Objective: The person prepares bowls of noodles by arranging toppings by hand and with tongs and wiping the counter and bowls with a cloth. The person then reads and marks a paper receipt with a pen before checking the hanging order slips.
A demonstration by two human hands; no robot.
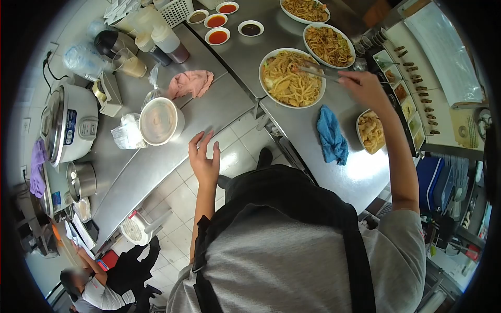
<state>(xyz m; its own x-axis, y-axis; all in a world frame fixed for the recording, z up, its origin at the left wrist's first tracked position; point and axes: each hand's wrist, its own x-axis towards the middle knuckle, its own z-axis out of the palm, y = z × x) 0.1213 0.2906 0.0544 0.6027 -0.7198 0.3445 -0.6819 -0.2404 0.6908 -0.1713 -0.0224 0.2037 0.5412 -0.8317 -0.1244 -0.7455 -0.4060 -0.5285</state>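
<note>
My right hand (361, 87) is closed on slim metal tongs (324, 75). Their tips reach into the noodles (293, 81) on a large white plate (264, 89). Raised over the floor gap, my left hand (204, 160) has its fingers apart and holds nothing. A blue cloth (332, 136) lies on the steel counter below the plate, beside a bowl of pale fried pieces (371, 131). Behind the noodles is a second plate of darker stir-fried food (329, 45), with another such plate (305, 9) farther back.
Small sauce bowls (217, 36) sit at the back. On the left counter are a lidded tub (158, 121), a pink cloth (190, 84), squeeze bottles (168, 41) and a rice cooker (70, 122). A topping rail (401, 93) borders the right. Another person (104, 284) works at lower left.
</note>
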